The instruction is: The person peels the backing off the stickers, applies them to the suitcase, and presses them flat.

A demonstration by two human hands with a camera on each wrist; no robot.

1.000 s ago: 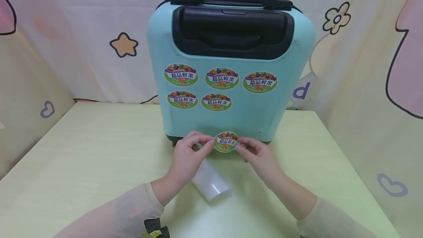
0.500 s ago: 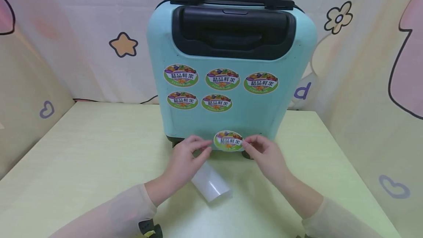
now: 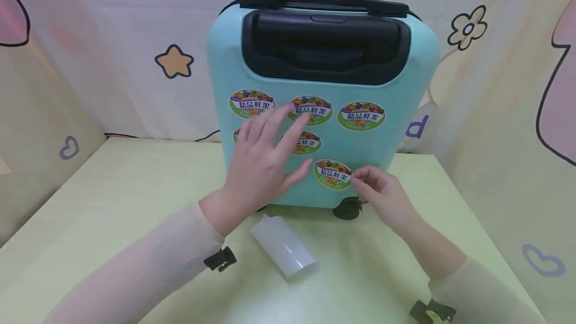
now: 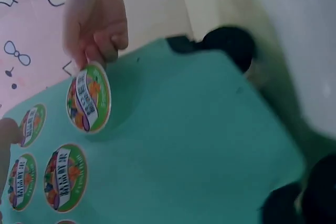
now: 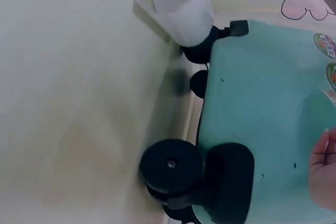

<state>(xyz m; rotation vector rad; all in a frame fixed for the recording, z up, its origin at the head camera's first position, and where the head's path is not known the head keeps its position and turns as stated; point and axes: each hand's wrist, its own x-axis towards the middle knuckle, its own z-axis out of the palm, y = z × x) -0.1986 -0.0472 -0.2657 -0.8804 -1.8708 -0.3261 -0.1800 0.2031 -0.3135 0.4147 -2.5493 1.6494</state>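
Note:
In the head view a light-blue suitcase (image 3: 378, 154) stands upright, with several oval fruit stickers (image 3: 361, 116) on its front. My right hand (image 3: 386, 195) pinches the right edge of another fruit sticker (image 3: 333, 174), held low in front of the suitcase near a black wheel (image 3: 348, 208). The left wrist view shows this same sticker (image 4: 88, 98) below the right fingers. My left hand (image 3: 265, 156) is raised with fingers spread, its fingertips overlapping the upper middle sticker (image 3: 315, 109) in the head view and hiding part of the lower row.
A curled sheet of whitish backing paper (image 3: 286, 248) lies on the pale table (image 3: 135, 204) in front of the suitcase. Black carry handle (image 3: 333, 0) tops the case. A patterned cloth (image 3: 112, 64) hangs behind and at the sides.
Both hands held the sticker at first; the left let go and rose leftward in front of the stuck-on stickers. The right hand carried its sticker up and to the right.

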